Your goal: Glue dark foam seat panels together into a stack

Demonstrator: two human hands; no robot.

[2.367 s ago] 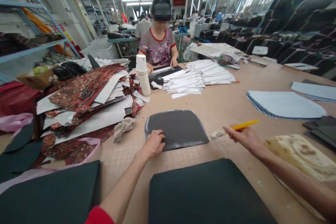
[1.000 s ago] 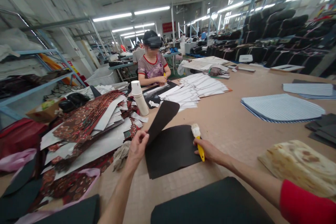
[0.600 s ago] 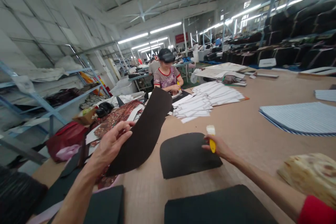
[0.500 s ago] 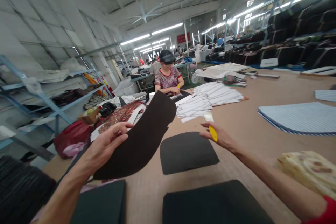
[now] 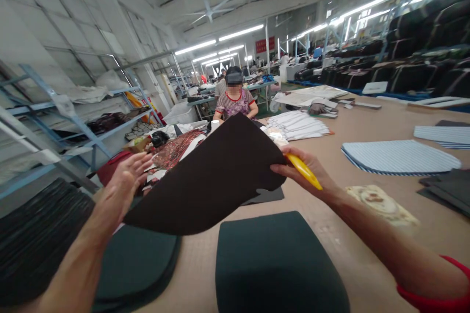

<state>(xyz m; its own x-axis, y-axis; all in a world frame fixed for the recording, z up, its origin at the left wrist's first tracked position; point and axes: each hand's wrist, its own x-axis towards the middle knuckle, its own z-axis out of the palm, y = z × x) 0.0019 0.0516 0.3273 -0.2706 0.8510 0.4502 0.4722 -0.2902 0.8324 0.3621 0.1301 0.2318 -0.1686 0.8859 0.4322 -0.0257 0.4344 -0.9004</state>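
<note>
A large dark brown sheet (image 5: 209, 176) hangs tilted in the air over the table. My right hand (image 5: 312, 164) pinches its right edge and also grips a yellow-handled brush (image 5: 304, 171). My left hand (image 5: 125, 186) is at the sheet's left edge with fingers spread; I cannot tell whether it touches the sheet. Under the sheet a dark cut piece (image 5: 266, 196) lies flat on the table, mostly hidden.
Two dark green pads (image 5: 275, 259) (image 5: 135, 259) lie near me on the brown table (image 5: 367, 122). Striped fabric (image 5: 400, 156) and a stained board (image 5: 382, 205) are at the right. White strips (image 5: 297, 126), patterned pieces (image 5: 176, 149) and a seated co-worker (image 5: 235, 98) are beyond. Blue shelves (image 5: 55, 122) stand left.
My left hand peeled the dark sheet off the table and lifted it. My right hand with the brush rose and took its right edge. My left fingers have spread apart.
</note>
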